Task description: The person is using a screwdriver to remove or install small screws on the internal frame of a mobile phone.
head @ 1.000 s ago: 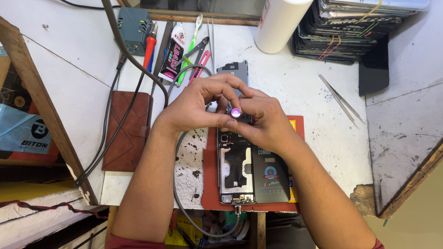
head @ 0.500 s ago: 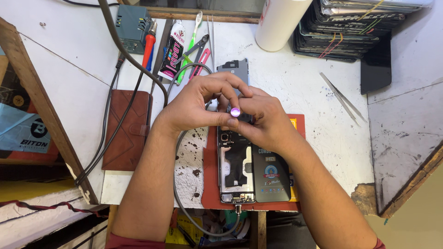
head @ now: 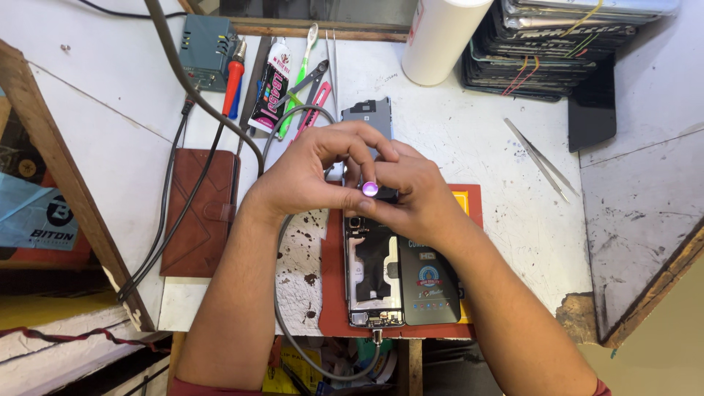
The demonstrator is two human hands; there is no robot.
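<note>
Small purple-lensed part (head: 369, 188) being pinched between fingers of left hand (head: 312, 172) and right hand (head: 411, 194), just above opened phone (head: 374, 271). Part judged light, stiff, fragile, slippery; best being gripped by edges, lens untouched. Opened phone lying on red mat (head: 473, 209) below fingers. Grey metal plate (head: 368, 116) lying beyond fingers. Tweezers (head: 539, 158) lying well right on surface (head: 469, 139); brown case (head: 198, 213) left. Cable (head: 282, 293) looping below left wrist, possibly snagging.

One opened phone (head: 372, 275), two tweezers (head: 541, 159), one white roll (head: 440, 37)
</note>
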